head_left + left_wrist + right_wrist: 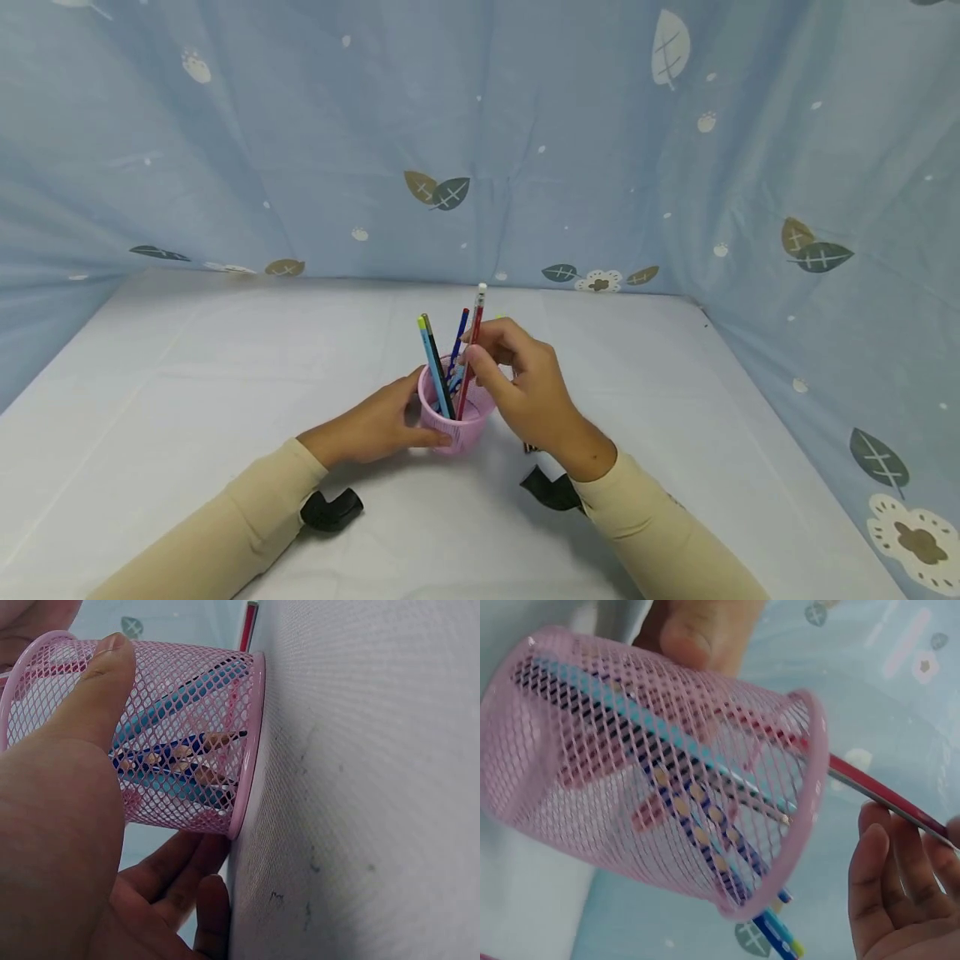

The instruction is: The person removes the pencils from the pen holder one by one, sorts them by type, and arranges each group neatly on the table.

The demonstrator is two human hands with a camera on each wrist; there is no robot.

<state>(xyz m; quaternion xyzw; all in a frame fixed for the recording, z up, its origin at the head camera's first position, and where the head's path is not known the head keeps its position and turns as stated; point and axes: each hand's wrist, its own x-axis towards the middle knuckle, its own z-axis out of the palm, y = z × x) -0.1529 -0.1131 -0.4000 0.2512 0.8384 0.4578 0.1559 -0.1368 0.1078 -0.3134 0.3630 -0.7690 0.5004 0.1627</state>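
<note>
Plainly, right hand (534,383): we see thumb and fingers pinching a white-tipped red pencil (477,321), just right of mid-frame.
Left hand (378,425): we find it gripping the left side of a pink mesh pencil cup (468,433), thumb across the near wall.
Red pencil's axis: steep, eraser end up and leaning slightly right, lower length inside the cup's rim; we judge the right hand nearer.
Cup: upright mid-frame, between both hands.
Other pencils: light blue pencil (430,352) and black pencil (438,362) lean left; dark blue pencil (458,333) leans right.
Farther out: white tabletop (225,375), then blue leaf-print curtain (300,108) across the top.
</note>
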